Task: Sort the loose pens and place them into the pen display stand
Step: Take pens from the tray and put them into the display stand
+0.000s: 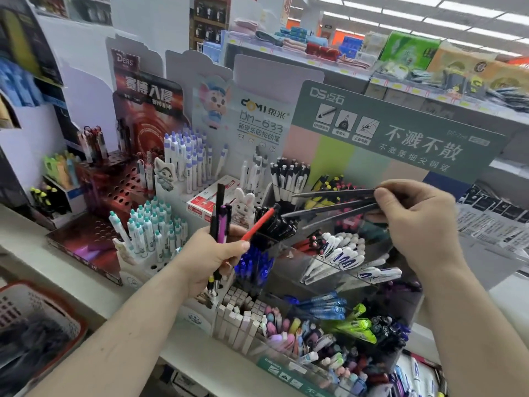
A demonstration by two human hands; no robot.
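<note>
Above the clear tiered pen display stand (329,270), the right hand (415,222) pinches three fanned dark pens (335,206) for sorting — the left hand (211,256) clamps a red pen (259,223) and purple-black pens (221,222) held aside.

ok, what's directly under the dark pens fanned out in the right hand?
The dark pens held by the right hand hang over stand compartments: black-capped pens, white pens. Compartment floors are hidden.

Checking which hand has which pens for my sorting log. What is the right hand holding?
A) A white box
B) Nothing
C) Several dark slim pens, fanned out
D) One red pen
C: the right hand pinches the ends of several dark slim pens that fan out to the left above the display stand; the red pen is in the left hand.
</note>
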